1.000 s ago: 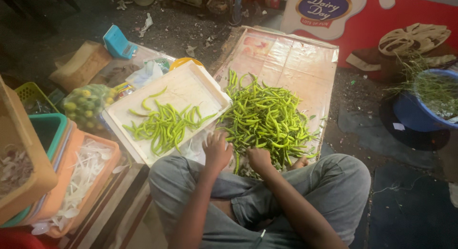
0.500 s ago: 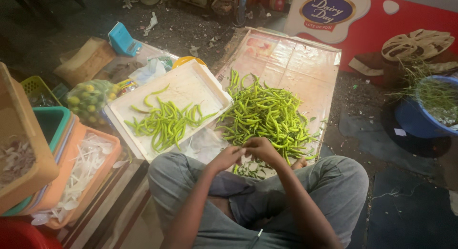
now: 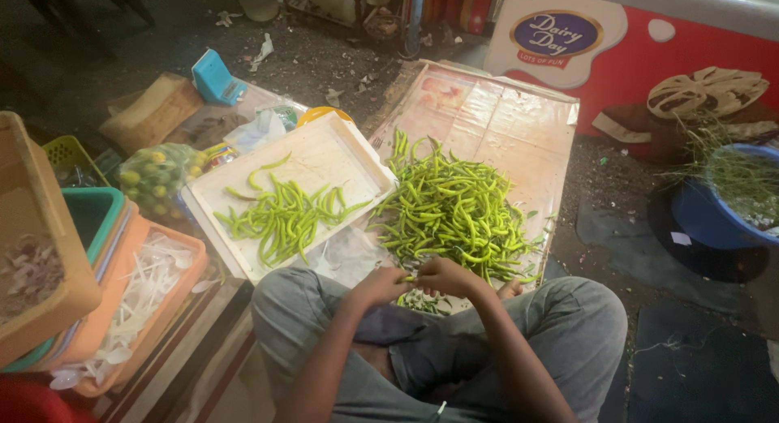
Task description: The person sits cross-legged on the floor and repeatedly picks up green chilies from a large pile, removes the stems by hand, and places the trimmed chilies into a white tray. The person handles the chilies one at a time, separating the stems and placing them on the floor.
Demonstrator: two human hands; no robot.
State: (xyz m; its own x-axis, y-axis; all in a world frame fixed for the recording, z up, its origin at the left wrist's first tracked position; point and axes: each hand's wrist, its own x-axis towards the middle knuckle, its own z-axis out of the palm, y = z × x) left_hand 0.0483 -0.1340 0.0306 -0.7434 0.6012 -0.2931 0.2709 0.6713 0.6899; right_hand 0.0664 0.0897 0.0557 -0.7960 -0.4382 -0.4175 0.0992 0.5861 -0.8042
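A: Where is the green chilli (image 3: 411,279) found in relation to the hands?

B: It is held between them. The left hand (image 3: 380,286) and the right hand (image 3: 442,275) are brought together just above the lap, and a single chilli is pinched where the fingertips meet. Both hands are closed on it; how tightly cannot be told, since the chilli is small in the view and mostly covered.

A: How is its long axis laid?

B: Roughly across the body, from left hand to right, as far as can be made out. Neither hand is clearly nearer to it: both are touching it.

A: And the rest of the chillies?

B: A large heap of chillies (image 3: 450,208) is spread just ahead of the right hand, on a pale plastic sheet (image 3: 519,123) laid over the ground. A smaller batch (image 3: 284,216) is gathered in a white tray (image 3: 341,151), ahead and to the left, nearer the left hand. The heap and the tray are touching at the tray's corner.

A: What surface is sat upon, and what is around it?

B: The person is seated cross-legged on the ground, which is dark and littered. At the left, stacked crates (image 3: 49,253) and a bag of limes (image 3: 154,176) are seen; at the right, well apart, a blue tub of greens (image 3: 734,200). Behind it a red freezer chest (image 3: 649,58) is standing.
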